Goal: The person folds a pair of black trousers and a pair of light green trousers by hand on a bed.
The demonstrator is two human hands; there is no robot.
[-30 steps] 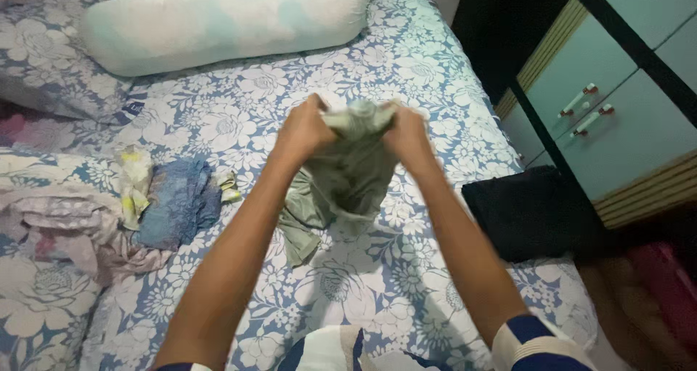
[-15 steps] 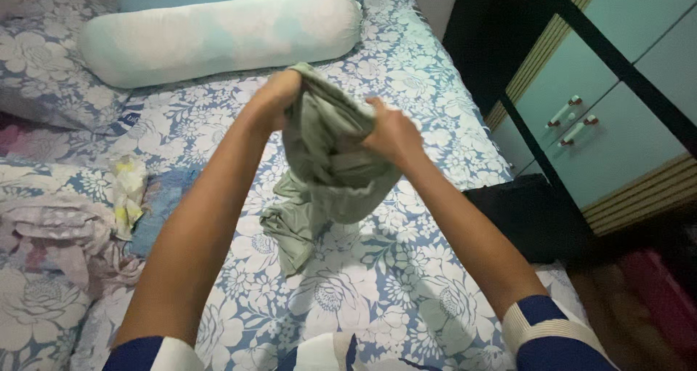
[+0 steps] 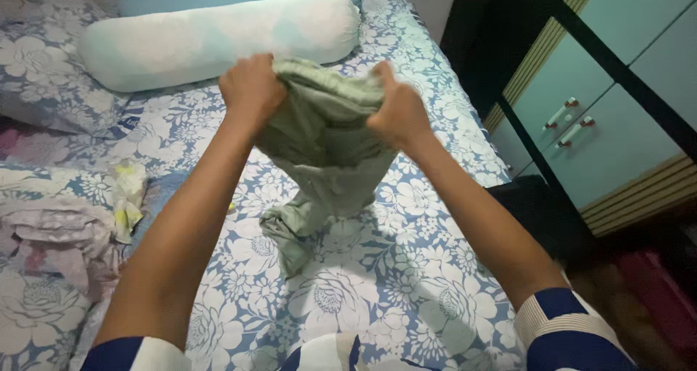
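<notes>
Both of my hands hold up a sage-green garment (image 3: 327,146) above the bed. My left hand (image 3: 250,88) grips its upper left edge, and my right hand (image 3: 398,109) grips the upper right edge. The cloth is bunched between them and hangs down, its lower end trailing on the blue floral bedsheet (image 3: 406,269).
A long pale bolster (image 3: 210,37) lies across the head of the bed beside a floral pillow (image 3: 36,73). Crumpled clothes (image 3: 65,226) sit at the left. A dark folded item (image 3: 530,211) lies at the bed's right edge, next to a teal cabinet (image 3: 617,117).
My hands have risen and spread apart, pulling the garment's top edge wider. Less of the cloth rests on the sheet than before.
</notes>
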